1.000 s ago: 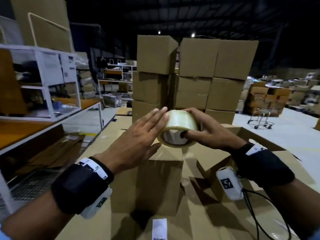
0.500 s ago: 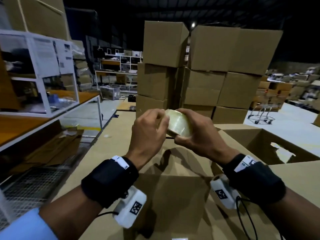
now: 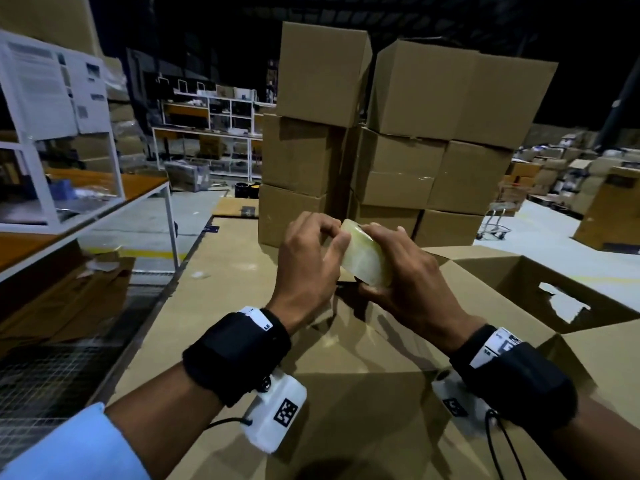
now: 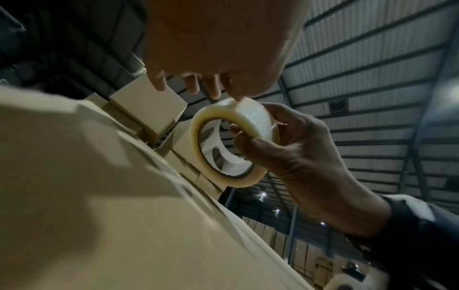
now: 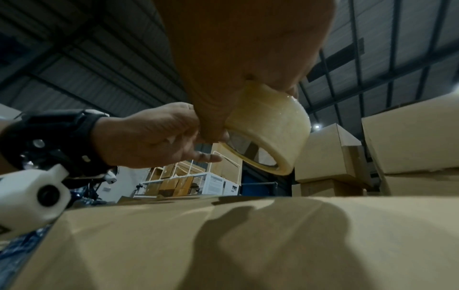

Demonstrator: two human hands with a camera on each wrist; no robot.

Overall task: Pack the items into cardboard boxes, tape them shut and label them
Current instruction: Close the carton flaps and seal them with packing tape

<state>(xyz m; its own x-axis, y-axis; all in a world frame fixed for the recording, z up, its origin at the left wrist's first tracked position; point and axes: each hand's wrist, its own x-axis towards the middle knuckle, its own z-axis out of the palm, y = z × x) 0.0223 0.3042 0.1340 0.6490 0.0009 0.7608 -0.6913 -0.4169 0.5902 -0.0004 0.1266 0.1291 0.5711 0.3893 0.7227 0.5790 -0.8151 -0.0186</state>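
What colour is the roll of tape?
The tape roll is clear with a pale yellowish tint, seen best in the right wrist view.

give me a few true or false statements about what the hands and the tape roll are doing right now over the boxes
1. The right hand grips the tape roll. True.
2. The tape roll rests flat on the cardboard box. False: it is held up in the air above the closed cardboard box.
3. The left hand has its fingertips on the roll's outer surface. True.
4. The left hand lies flat on the box top. False: it is raised, with fingers curled at the roll.
5. An open box sits to the right of the hands. True.
6. The stacked boxes behind the hands are all open. False: they look closed.
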